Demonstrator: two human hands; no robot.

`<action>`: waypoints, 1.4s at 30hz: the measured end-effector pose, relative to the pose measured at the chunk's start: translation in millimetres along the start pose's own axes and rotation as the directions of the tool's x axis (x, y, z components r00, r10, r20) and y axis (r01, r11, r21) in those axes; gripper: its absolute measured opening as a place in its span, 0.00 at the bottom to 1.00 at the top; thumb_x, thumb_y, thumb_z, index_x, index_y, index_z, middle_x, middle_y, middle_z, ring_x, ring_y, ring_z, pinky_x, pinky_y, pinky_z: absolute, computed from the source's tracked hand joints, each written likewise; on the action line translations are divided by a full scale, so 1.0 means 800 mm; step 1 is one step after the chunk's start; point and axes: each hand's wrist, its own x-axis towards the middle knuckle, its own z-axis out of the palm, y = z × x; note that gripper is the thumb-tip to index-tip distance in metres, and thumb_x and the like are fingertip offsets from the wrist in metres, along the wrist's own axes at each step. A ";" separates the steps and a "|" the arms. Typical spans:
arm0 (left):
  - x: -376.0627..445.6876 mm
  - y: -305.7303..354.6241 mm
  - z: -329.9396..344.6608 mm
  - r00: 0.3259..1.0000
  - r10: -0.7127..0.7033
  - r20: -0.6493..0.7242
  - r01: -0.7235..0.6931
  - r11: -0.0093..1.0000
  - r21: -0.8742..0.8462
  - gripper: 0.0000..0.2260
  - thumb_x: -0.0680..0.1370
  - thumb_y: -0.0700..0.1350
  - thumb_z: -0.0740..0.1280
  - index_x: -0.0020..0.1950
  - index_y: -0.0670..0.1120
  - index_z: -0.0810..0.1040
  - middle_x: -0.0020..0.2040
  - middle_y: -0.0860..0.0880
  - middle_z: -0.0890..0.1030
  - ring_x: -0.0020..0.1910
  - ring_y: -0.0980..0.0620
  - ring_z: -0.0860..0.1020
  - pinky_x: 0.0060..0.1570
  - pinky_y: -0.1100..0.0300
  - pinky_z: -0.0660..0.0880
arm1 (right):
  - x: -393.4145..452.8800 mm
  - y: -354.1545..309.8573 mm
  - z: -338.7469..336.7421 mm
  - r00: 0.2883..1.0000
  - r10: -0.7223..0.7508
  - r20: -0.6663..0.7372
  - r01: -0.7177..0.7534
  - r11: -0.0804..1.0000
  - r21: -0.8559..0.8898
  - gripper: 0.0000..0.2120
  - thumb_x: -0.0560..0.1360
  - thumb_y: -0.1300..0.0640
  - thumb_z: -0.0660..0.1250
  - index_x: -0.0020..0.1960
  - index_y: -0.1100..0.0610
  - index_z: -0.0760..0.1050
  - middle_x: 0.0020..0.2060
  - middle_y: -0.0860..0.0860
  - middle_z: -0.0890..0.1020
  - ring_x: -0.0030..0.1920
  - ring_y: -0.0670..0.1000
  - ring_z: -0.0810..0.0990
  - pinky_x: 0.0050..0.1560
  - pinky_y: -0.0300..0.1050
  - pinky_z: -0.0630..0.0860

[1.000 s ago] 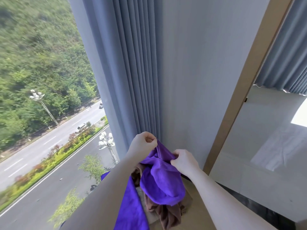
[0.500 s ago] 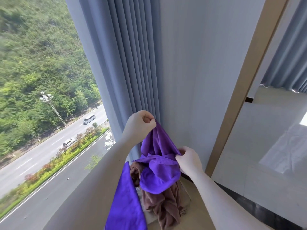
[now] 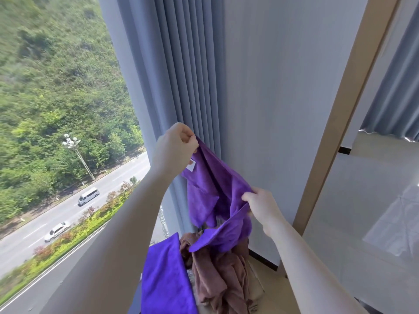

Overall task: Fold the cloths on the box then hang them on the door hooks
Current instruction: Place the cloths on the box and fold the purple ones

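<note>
A purple cloth (image 3: 212, 196) hangs in the air between my hands. My left hand (image 3: 174, 147) pinches its top corner up high, near the curtain. Lower and to the right, my right hand (image 3: 260, 207) grips the cloth's edge. A white label shows near the top corner. Below lies a crumpled brown cloth (image 3: 215, 275) on the box (image 3: 256, 288), whose top is mostly covered. A second purple cloth (image 3: 165, 279) lies flat to the left of the brown one. No door hooks are in view.
Grey pleated curtains (image 3: 181, 75) and a grey wall panel (image 3: 272, 109) stand right behind the cloths. A tan door frame (image 3: 335, 123) runs up on the right, with a mirror or glass beyond it. A large window (image 3: 56, 132) on the left overlooks a road.
My left hand has lifted the purple cloth's corner higher, away from the right hand. The cloth has opened out from a bundle and risen off the brown cloth.
</note>
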 end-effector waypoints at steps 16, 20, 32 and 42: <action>-0.016 -0.020 0.047 0.904 -0.033 0.426 0.154 0.955 -0.254 0.16 0.79 0.27 0.63 0.65 0.40 0.71 0.58 0.49 0.82 0.42 0.65 0.83 0.42 0.67 0.79 | -0.004 -0.094 -0.015 0.924 -0.035 0.381 -0.209 0.789 0.578 0.16 0.81 0.51 0.64 0.56 0.61 0.85 0.50 0.59 0.86 0.47 0.56 0.86 0.58 0.51 0.79; -0.019 -0.031 0.050 0.842 -0.080 0.533 0.267 0.921 -0.283 0.21 0.80 0.35 0.70 0.71 0.45 0.71 0.64 0.47 0.81 0.51 0.56 0.84 0.50 0.62 0.82 | -0.001 -0.093 -0.012 0.934 -0.012 0.358 -0.218 0.774 0.595 0.15 0.79 0.50 0.67 0.53 0.60 0.86 0.50 0.60 0.85 0.48 0.58 0.84 0.63 0.55 0.76; -0.052 -0.091 0.061 0.621 -0.183 0.762 0.205 0.976 0.067 0.14 0.77 0.32 0.67 0.59 0.45 0.82 0.51 0.47 0.86 0.48 0.55 0.84 0.48 0.62 0.81 | 0.008 -0.105 -0.004 0.982 0.042 0.185 -0.161 0.701 0.695 0.12 0.80 0.51 0.64 0.43 0.56 0.81 0.37 0.54 0.83 0.36 0.52 0.83 0.44 0.46 0.78; -0.113 -0.171 0.100 0.379 -0.438 0.815 0.367 0.880 0.302 0.18 0.72 0.42 0.68 0.61 0.52 0.84 0.54 0.52 0.85 0.49 0.56 0.83 0.55 0.62 0.79 | -0.021 -0.131 -0.013 0.971 -0.099 0.217 -0.102 0.648 0.755 0.16 0.84 0.55 0.60 0.62 0.65 0.80 0.48 0.58 0.86 0.49 0.56 0.86 0.55 0.49 0.81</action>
